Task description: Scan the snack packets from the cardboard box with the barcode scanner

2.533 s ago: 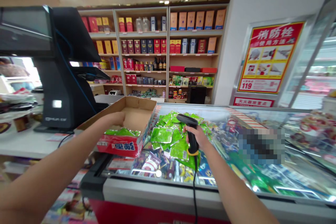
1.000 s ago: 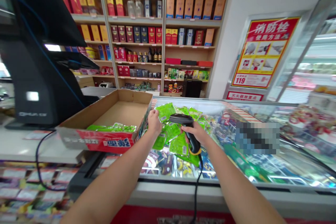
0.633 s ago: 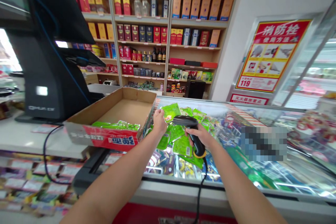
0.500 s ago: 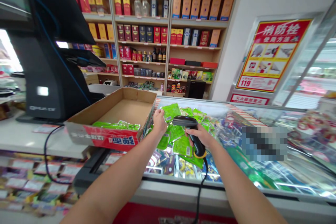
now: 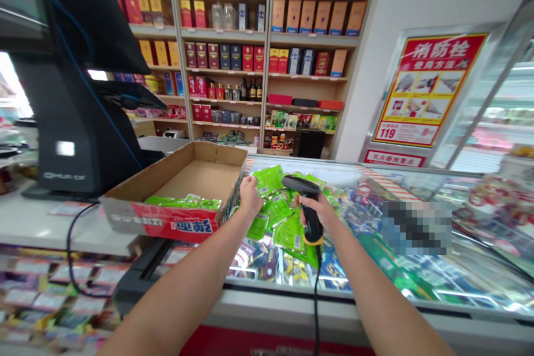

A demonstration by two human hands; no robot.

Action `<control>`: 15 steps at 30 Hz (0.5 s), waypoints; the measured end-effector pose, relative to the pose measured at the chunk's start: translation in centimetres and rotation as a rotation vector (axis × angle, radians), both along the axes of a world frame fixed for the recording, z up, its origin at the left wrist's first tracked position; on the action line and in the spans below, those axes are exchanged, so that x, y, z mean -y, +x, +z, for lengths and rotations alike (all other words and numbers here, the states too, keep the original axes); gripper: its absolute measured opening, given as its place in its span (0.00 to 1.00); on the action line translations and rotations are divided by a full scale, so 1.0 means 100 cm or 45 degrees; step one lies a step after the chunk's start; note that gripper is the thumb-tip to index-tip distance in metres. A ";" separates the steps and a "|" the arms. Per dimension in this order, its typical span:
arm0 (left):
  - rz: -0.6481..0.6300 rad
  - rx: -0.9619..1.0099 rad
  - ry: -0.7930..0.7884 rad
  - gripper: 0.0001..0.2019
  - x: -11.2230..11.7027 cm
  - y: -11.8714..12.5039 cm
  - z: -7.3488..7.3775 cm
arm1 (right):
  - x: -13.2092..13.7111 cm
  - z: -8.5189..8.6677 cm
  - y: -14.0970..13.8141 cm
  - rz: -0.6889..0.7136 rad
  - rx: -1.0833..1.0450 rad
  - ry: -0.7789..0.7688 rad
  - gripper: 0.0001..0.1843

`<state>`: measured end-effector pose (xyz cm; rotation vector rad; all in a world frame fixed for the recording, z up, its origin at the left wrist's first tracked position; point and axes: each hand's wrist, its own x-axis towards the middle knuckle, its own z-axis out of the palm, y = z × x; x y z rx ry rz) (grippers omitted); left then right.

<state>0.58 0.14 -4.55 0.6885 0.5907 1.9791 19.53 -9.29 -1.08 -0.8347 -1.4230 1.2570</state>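
Note:
My left hand (image 5: pixel 250 194) is closed on the edge of a green snack packet (image 5: pixel 268 179), whose pale label patch faces up. In my right hand (image 5: pixel 319 212) is a black barcode scanner (image 5: pixel 312 222) with a yellow ring at the handle's base, its head tilted toward the packet. Its black cable hangs down over the counter front. Under and between both hands lies a loose pile of green packets (image 5: pixel 288 232) on the glass top of a freezer (image 5: pixel 354 283). To the left, an open cardboard box (image 5: pixel 167 221) holds several more green packets (image 5: pixel 183 201) along its near side.
A black point-of-sale terminal (image 5: pixel 79 122) stands on the white counter (image 5: pixel 37 228) at the left. Shelves of boxed bottles (image 5: pixel 225 57) line the back wall. A red fire-hydrant notice (image 5: pixel 429 89) hangs at the right. Wrapped goods show through the freezer glass.
The scanner has shifted slightly right, leaving a gap between its head and the packet in my left hand. The view has moved a little; the left hand keeps its grip.

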 end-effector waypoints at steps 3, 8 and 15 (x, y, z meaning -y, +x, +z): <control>0.049 -0.033 -0.091 0.15 0.000 -0.004 0.000 | -0.001 0.004 0.001 -0.102 -0.166 0.005 0.16; 0.017 -0.093 -0.231 0.13 0.000 -0.006 -0.001 | -0.005 0.005 0.003 -0.207 -0.310 -0.036 0.16; 0.107 -0.349 -0.070 0.13 0.015 -0.006 0.004 | -0.008 -0.002 0.001 -0.119 -0.221 -0.160 0.15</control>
